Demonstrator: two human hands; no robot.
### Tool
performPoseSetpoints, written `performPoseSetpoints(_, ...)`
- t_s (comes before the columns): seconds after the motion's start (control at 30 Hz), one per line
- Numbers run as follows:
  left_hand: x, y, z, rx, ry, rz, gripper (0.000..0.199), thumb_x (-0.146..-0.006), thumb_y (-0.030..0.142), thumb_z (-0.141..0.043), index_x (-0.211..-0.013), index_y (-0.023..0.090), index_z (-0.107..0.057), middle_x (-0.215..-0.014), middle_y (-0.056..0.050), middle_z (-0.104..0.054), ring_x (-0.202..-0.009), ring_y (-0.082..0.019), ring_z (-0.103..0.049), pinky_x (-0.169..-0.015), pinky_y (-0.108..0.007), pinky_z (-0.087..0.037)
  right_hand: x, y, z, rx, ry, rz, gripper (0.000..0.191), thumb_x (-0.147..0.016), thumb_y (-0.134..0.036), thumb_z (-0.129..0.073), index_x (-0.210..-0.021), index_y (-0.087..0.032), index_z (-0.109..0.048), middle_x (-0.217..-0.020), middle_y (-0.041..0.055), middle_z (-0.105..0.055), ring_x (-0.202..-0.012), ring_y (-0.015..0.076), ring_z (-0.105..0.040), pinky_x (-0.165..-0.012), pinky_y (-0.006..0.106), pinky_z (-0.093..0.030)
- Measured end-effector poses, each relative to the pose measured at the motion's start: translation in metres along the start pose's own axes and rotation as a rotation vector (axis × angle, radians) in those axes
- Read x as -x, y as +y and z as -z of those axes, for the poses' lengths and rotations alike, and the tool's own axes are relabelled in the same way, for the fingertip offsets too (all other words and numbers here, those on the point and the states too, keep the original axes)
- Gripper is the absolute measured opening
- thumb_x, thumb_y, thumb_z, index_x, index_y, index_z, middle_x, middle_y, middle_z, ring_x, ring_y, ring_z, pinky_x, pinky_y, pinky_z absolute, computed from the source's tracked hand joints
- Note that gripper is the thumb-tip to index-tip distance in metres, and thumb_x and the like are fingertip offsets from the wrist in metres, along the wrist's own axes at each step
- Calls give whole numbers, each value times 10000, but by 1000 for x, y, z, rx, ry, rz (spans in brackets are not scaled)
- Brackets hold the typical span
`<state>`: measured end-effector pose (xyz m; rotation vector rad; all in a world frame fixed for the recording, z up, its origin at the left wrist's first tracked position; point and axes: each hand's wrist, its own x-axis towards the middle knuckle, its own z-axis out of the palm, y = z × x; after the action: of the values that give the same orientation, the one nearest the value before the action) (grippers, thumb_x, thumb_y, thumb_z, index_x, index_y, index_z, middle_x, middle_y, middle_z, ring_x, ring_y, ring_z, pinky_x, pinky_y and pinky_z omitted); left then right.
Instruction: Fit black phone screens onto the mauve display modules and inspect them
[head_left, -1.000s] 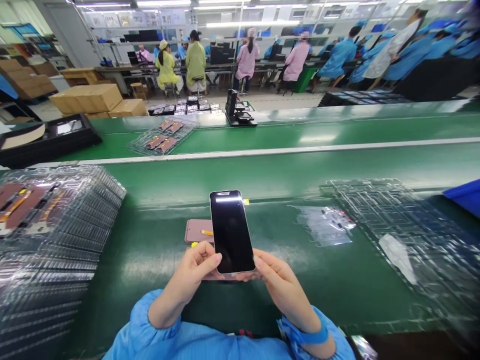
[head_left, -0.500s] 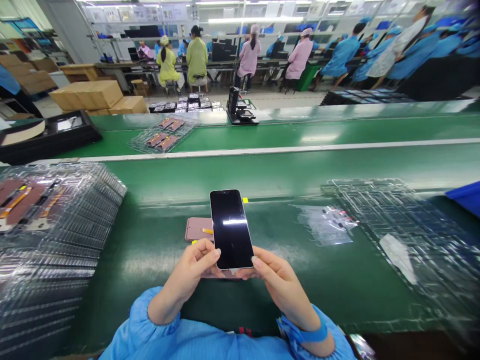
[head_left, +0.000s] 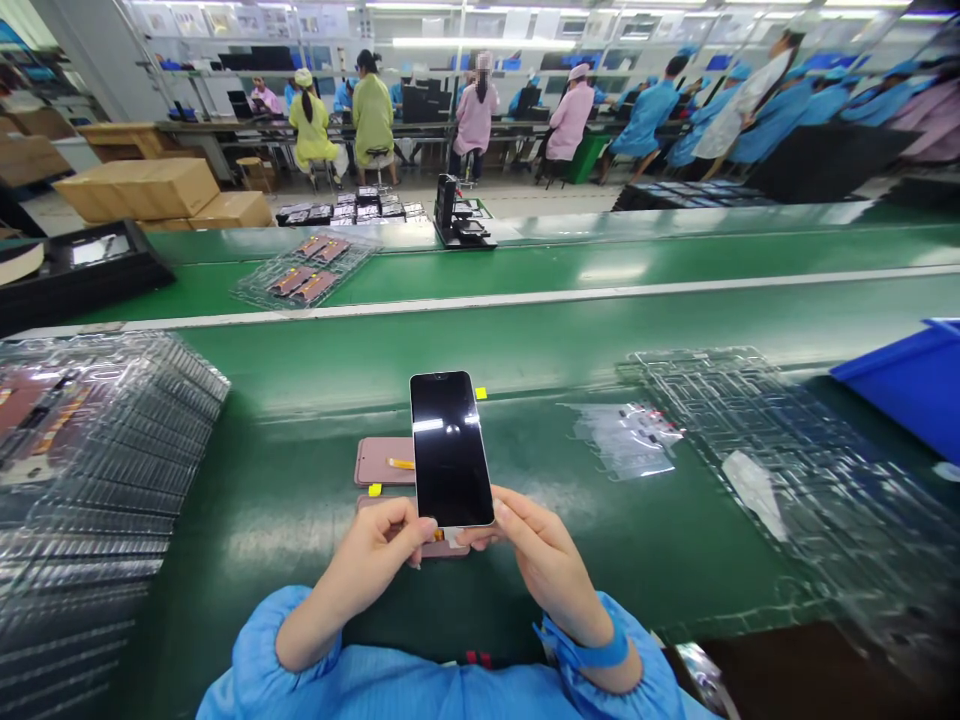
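Smartphone screen pinched at its bottom corners by left hand and right hand (yellow tab poking out upper-right, btw).

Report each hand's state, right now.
Left hand: closed, holding the smartphone screen at its lower left corner.
Right hand: closed, holding the same screen at its lower right corner.

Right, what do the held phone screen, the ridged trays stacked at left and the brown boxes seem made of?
Phone screen: probably glass, glossy black; it reflects bright light streaks.
Ridged trays: apparently clear, shiny plastic, from their see-through, glinting edges.
Brown boxes: likely cardboard, matt, as their flat faces lack shine.
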<state>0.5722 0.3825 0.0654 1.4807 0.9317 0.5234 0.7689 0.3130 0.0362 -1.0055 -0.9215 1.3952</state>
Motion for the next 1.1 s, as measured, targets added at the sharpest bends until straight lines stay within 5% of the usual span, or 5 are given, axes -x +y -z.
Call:
performPoseSetpoints(0.27, -8, -7, 8, 197, -119, 106, 477, -794, 591, -663, -603, 167, -556, -569, 10, -578, -561, -115, -529, -593, -237, -433, -11, 3, 3, 34, 70, -46, 393, -900, -511, -625, -1129, -201, -700, -845, 58, -763, -712, 204, -724, -657, 312, -560)
performPoseSetpoints(0.47, -51, -2, 39, 581, -228, 190, 506, -902, 537, -557, -1229, 158, -632, -1216, -141, -681, -1089, -261, -641, -905, -360, -519, -29, 5, 10, 96, -64, -124, 477, -850, -562, -658, -1084, -151, -721, -738, 66, -749, -646, 183, -711, -614, 273, -524)
performPoseSetpoints(0.7, -112, -4, 77, 581, -15, 222, 278, -865, 186, -630, -1131, 111, -665, -965, -125, -737, -820, -206, -705, -729, -304, -571, -40, 23, 31, 106, -38, -196, 599, -794, -610, -693, -1184, -156, -666, -833, 103, -767, -696, 188, -717, -621, 266, -524)
performPoseSetpoints(0.87, -161, 2, 103, 413, 281, 148, 231, -941, 265, -579, -1123, 131, -620, -1048, -79, -681, -866, -181, -672, -749, -349, -580, -46, 36, 46, 85, 255, -161, 688, -640, -665, -781, -1084, -154, -662, -859, 101, -767, -657, 169, -682, -586, 248, -535)
performPoseSetpoints(1.1, -179, 10, 179, -74, 780, 129, 335, -919, 311, -617, -1215, 157, -582, -1254, -111, -595, -1080, -252, -609, -905, -468, -534, -47, 42, 57, 130, 336, -235, 785, -467, -707, -831, -1006, -159, -676, -808, 84, -766, -643, 171, -670, -561, 212, -554)
